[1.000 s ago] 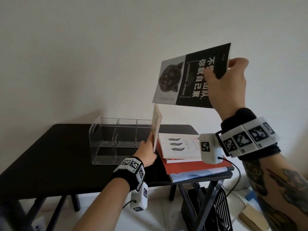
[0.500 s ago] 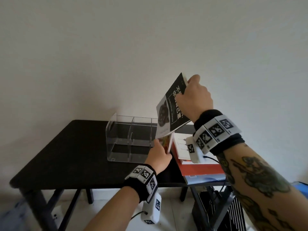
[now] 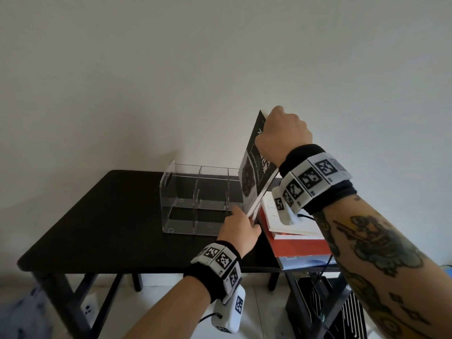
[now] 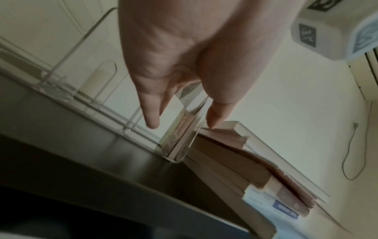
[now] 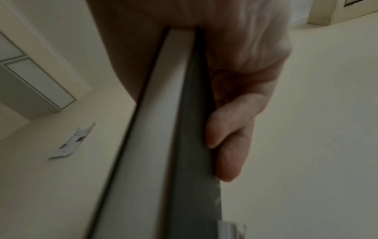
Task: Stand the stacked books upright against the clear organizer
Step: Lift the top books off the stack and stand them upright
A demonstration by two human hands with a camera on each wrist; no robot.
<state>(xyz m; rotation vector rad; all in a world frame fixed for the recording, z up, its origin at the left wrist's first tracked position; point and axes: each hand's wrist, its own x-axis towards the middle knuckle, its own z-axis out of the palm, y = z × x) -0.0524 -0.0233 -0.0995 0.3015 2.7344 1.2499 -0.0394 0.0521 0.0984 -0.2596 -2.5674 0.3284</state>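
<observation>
Right wrist alone shows right hand (image 5: 235,97) fingers (image 5: 229,129) curled, gripping black book (image 5: 159,129).

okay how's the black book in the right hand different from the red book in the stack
The black book is lifted and tilted steeply on edge; the red book lies flat in the stack. The right hand grips the black book's top, while the red book is untouched, with a white book lying on it. Both sit right of the clear organizer.

Head view: looks forward and down over the black worktop (image 3: 110,216) toward the wall.
Left wrist view: close under the left hand (image 4: 184,56), facing upward.
Right wrist view: close, upward.
Shared: clear organizer (image 3: 195,199) (image 4: 85,97), head and left wrist.
</observation>
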